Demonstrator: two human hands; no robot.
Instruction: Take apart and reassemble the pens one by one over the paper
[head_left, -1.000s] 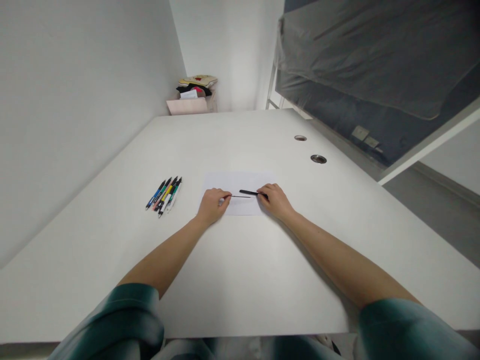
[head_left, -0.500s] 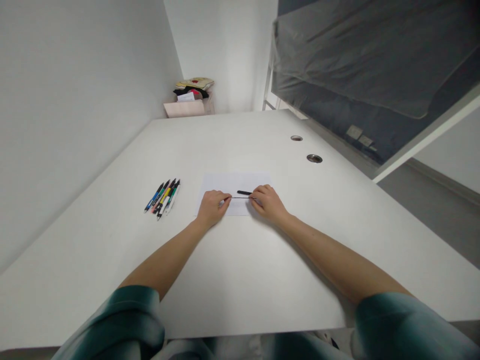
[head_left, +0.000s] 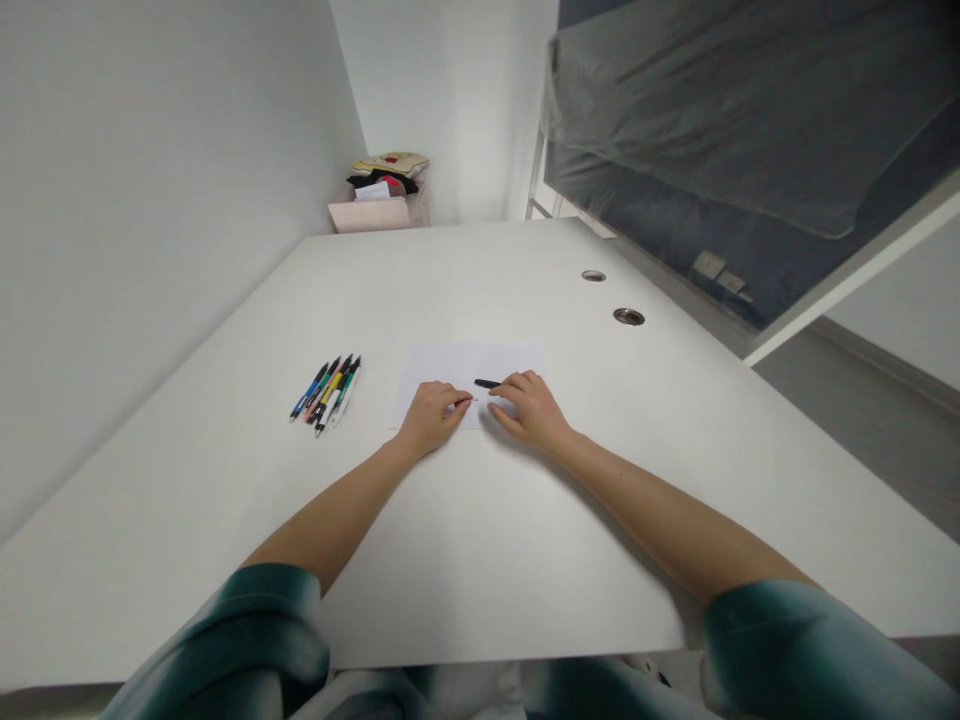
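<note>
My left hand [head_left: 433,415] is closed in a pinch on a thin pen refill, with a short tip of the refill [head_left: 475,400] sticking out to the right; the rest is hidden by the fingers. Just right of that tip is my right hand [head_left: 529,408], its thumb and fingers apart with nothing seen between them. A black pen barrel [head_left: 486,383] lies on the white paper [head_left: 435,362], its right end hidden behind the right hand's fingers. Both hands are low over the front part of the sheet.
Several pens [head_left: 328,393] lie side by side on the white table [head_left: 480,560], left of the paper. Two round cable holes [head_left: 628,317] are set near the table's right edge. A box [head_left: 371,215] with cloth items stands beyond the far edge. A wall runs along the left.
The thin refill stretched between both hands before; now only a short tip shows at my left fingertips. My right thumb and fingers have parted and shifted slightly left.
</note>
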